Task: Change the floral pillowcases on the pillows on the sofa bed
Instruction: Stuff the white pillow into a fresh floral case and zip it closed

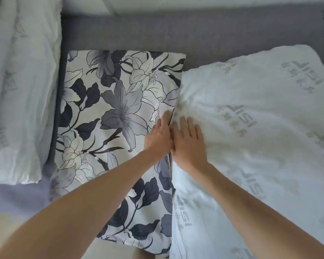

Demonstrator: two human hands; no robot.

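Note:
A floral pillowcase (pixel 108 116), white with grey and dark blue lilies, lies flat on the grey sofa bed (pixel 176 34). A bare white pillow (pixel 260 128) with faint grey lettering lies right of it, its left end against the pillowcase's right edge. My left hand (pixel 158 138) rests on the pillowcase at that edge, fingers extended, fingertips hidden at the seam. My right hand (pixel 188 139) lies flat on the pillow's left end, fingers straight, pressing the fabric into wrinkles.
A second bare white pillow (pixel 21 90) lies at the left side of the sofa bed. The grey backrest runs across the top. Pale lilac sheet (pixel 17 199) shows at lower left, and floor below the pillowcase's near end.

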